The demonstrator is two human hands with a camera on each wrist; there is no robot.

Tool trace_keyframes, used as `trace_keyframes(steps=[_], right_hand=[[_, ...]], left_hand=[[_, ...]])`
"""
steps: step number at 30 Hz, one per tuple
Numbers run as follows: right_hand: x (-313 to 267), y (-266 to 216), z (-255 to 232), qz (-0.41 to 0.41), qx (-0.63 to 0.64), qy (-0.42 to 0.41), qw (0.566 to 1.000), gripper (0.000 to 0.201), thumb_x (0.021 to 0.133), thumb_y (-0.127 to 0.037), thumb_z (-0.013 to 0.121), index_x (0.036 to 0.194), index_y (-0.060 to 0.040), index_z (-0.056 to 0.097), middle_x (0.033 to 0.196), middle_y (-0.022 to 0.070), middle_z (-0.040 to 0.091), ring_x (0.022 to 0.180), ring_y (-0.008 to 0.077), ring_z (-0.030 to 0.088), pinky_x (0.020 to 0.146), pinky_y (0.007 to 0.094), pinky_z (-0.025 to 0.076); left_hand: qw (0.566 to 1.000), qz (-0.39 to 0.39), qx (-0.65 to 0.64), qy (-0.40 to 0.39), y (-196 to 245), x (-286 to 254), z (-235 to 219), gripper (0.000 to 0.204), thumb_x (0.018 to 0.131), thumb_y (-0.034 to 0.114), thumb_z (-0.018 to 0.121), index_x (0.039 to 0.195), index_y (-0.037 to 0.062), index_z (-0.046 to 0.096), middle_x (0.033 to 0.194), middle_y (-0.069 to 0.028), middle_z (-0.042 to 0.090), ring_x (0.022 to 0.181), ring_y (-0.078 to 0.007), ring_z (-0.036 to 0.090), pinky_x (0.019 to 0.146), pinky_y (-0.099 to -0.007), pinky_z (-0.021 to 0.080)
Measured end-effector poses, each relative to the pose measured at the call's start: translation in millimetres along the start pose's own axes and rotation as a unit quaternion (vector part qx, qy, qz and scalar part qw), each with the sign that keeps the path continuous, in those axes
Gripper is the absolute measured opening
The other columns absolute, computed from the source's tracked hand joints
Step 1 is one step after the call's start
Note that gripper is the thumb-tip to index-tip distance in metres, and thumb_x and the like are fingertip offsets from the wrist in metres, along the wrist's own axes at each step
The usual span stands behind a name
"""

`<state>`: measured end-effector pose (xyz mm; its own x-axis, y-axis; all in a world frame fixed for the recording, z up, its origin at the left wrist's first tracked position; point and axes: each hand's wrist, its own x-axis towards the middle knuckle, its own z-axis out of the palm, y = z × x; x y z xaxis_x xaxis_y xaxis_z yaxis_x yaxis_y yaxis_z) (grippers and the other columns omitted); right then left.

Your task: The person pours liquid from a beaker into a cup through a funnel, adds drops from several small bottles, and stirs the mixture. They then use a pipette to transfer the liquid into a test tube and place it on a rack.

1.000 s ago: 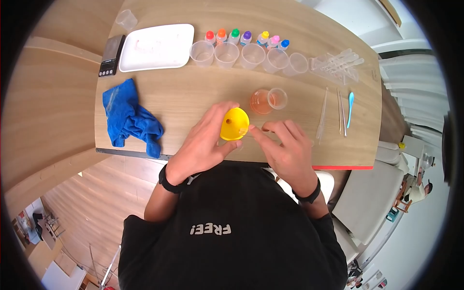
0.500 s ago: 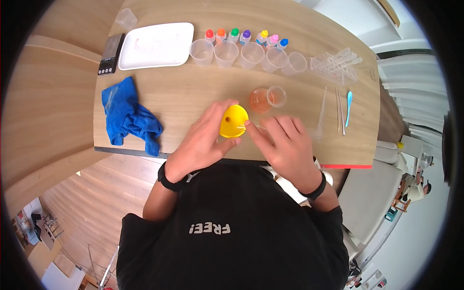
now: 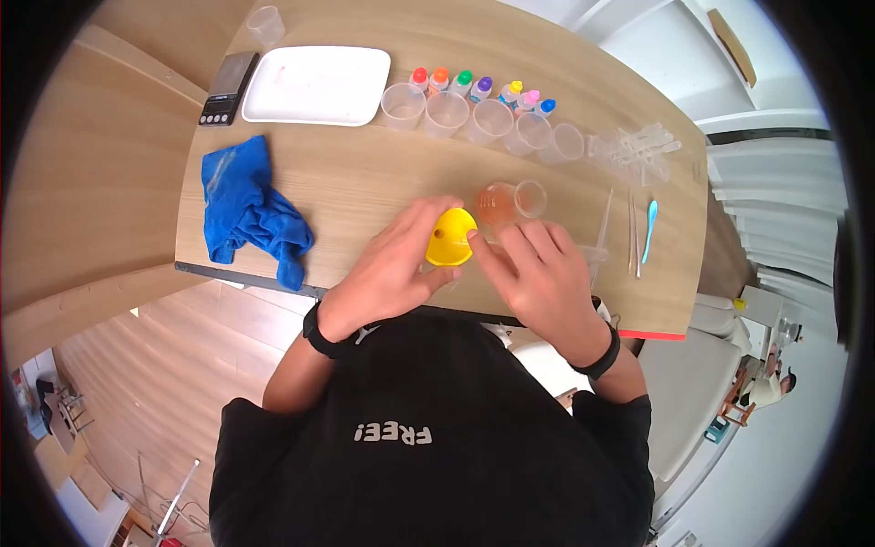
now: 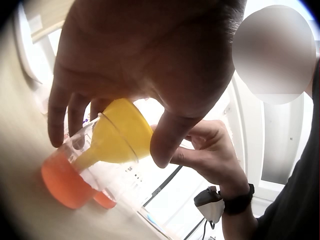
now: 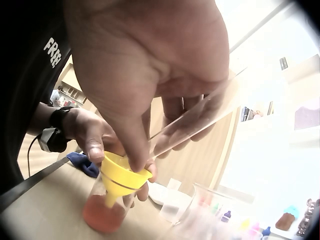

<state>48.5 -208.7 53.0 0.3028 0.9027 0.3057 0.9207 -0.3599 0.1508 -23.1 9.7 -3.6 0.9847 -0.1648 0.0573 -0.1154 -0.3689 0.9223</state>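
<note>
My left hand (image 3: 387, 260) grips a clear cup (image 5: 95, 192) with reddish-orange liquid in its bottom, thumb and fingers on opposite sides near the top. A yellow funnel (image 3: 451, 237) sits in the cup's mouth, its spout (image 4: 86, 159) pointing down toward the liquid. Close to the funnel, my right hand (image 3: 542, 273) pinches a slender clear tube (image 5: 192, 125); one fingertip lies right at the funnel's rim. The tube slants up past the palm in the right wrist view, its lower end hidden by fingers. Just beyond the funnel stands a clear graduated vessel (image 3: 497, 204) holding orange liquid.
At the back are a scale (image 3: 228, 89), a white tray (image 3: 314, 87), clear cups (image 3: 447, 114) and several colour bottles (image 3: 480, 88). A tube rack (image 3: 633, 155) stands right, near a dropper (image 3: 604, 223) and a blue spoon (image 3: 649, 232). A blue cloth (image 3: 251, 210) lies left.
The head view has shifted and turned slightly. My right fingertip now covers the funnel's edge where a clear tip showed earlier; the tube's other end sticks out farther to the right. My left hand keeps its grip.
</note>
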Motion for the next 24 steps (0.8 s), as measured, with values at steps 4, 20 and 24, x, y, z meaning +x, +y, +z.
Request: trace_keyframes(steps=[4, 20, 24], right_hand=[[-2, -1, -3, 0.008, -0.007, -0.011, 1.000, 0.034, 0.078, -0.012, 0.073, 0.110, -0.0022, 0.077, 0.097, 0.0052, 0.059, 0.091, 0.0207, 0.058, 0.080, 0.0339, 0.050], [-65, 54, -44, 0.349, 0.330, 0.268, 0.835, 0.022, 0.094, -0.011, 0.082, 0.114, -0.0066, 0.076, 0.109, 0.0073, 0.078, 0.090, 0.0196, 0.070, 0.082, 0.0329, 0.056], [-118, 120, -38, 0.472, 0.283, 0.432, 0.714, 0.020, 0.098, -0.009, 0.079, 0.115, -0.0010, 0.072, 0.110, 0.0089, 0.080, 0.094, 0.0133, 0.070, 0.085, 0.0288, 0.056]], left_hand=[[1.000, -0.012, -0.003, -0.011, 1, 0, -1, 0.073, 0.088, 0.006, 0.082, 0.151, 0.0048, 0.045, 0.142, -0.0205, 0.056, 0.131, -0.0425, 0.058, 0.109, -0.0443, 0.049], [0.999, -0.025, -0.003, -0.026, -5, 1, 6, 0.074, 0.085, 0.001, 0.084, 0.149, 0.0007, 0.047, 0.140, -0.0204, 0.057, 0.134, -0.0366, 0.057, 0.114, -0.0420, 0.044], [0.998, -0.043, 0.023, -0.029, -1, 1, 2, 0.074, 0.085, 0.000, 0.084, 0.149, 0.0013, 0.047, 0.141, -0.0189, 0.057, 0.135, -0.0342, 0.057, 0.116, -0.0413, 0.043]])
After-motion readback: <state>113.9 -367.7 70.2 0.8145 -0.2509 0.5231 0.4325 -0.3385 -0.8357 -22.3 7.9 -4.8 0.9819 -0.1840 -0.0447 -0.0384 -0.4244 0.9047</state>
